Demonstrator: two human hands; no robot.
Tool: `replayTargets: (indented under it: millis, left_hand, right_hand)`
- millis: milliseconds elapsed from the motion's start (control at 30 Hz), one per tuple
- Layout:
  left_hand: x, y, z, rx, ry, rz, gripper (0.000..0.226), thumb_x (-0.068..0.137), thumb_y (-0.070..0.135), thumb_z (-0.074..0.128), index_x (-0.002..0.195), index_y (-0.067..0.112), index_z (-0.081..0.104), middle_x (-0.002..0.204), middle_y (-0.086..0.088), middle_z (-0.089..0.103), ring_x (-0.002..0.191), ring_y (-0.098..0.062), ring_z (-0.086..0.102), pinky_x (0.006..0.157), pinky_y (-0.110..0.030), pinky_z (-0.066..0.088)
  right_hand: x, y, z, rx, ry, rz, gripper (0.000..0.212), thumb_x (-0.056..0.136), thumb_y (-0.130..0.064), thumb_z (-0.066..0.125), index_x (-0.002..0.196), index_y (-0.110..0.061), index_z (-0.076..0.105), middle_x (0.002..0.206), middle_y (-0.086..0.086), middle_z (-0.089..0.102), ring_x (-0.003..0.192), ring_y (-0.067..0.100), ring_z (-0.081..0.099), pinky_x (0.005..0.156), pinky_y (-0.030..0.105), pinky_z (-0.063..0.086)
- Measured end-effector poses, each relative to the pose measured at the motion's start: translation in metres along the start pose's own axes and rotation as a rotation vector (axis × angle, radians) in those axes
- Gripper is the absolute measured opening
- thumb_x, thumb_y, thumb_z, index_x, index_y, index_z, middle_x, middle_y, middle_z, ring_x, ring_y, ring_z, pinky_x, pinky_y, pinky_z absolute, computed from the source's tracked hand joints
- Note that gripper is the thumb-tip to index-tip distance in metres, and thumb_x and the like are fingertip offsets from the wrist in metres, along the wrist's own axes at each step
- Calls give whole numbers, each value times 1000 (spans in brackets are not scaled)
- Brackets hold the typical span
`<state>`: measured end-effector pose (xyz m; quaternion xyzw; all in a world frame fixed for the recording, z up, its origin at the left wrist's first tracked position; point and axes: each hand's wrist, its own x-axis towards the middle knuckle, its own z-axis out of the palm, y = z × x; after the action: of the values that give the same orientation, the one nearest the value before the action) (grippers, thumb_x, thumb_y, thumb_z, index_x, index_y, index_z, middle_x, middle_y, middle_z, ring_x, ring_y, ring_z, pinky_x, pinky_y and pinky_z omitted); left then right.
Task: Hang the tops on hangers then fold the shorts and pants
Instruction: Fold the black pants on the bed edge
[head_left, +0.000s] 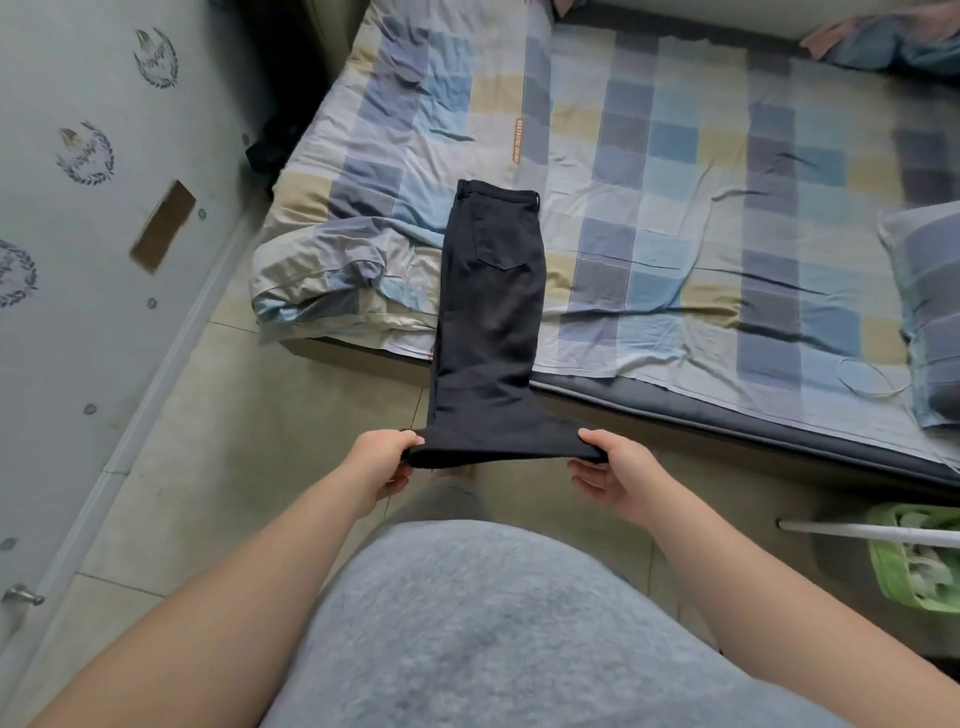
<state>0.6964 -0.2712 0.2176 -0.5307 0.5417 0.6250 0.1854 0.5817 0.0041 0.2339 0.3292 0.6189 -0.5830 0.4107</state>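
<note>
The bed (675, 182) with its checked sheet fills the upper right of the frame, its near edge running down toward the right. The tiled floor (249, 426) takes the lower left.

The black pants (491, 291) lie in the middle of the frame, already laid leg on leg into one narrow strip. The waistband rests flat on the bed at the upper end, back pocket facing up. The legs come down the frame, pass over the bed's edge and hang in the air above the floor.

A pillow (930, 312) sits at the right edge of the frame, and a green basket (914, 561) stands on the floor at lower right, both well apart from the pants.

My left grip (382, 467) pinches the left corner of the hem end, thumb on top and fingers under. My right grip (615, 475) is clamped on the right corner the same way, and the cloth is stretched taut between them.

The long axis of the pants runs straight away from me, up the frame, and the waistband is the far end. Both grips sit level, neither nearer to it. I judge that the fold needs the hem carried up along that axis to meet the waistband, both sides moving evenly.
</note>
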Motion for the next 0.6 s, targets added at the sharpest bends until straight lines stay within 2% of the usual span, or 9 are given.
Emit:
replayTargets:
  millis: [100,267,433,600]
  left_hand:
    - [36,64,11,-145,-9,-7,9,89,17,65,80,15,64,64,-1,55,51,-14,50,50,-22,45]
    - [88,184,24,-200,-36,-47,2,91,20,65,90,18,65,70,0,58,55,-12,50,51,-22,44]
    - [147,298,36,-298,-135,-163,17,97,24,56,80,20,59,50,6,54,53,-9,44,55,-22,39]
    - [225,384,58,-338,-112,-210,21,96,23,55,76,20,59,51,7,54,56,-7,46,62,-22,41]
  right_hand:
    - [32,-63,19,32,22,-3,13,93,-24,67,103,-16,64,93,12,69,76,23,69,62,33,54]
    - [85,-171,56,69,63,44,18,95,-26,63,108,-14,63,98,11,69,87,23,69,66,35,53]
    - [143,-273,97,63,117,68,13,95,-28,61,97,-15,62,85,8,70,82,21,70,66,35,53]
    - [220,-354,131,81,178,96,14,96,-29,59,96,-16,62,84,8,70,81,20,69,66,36,54]
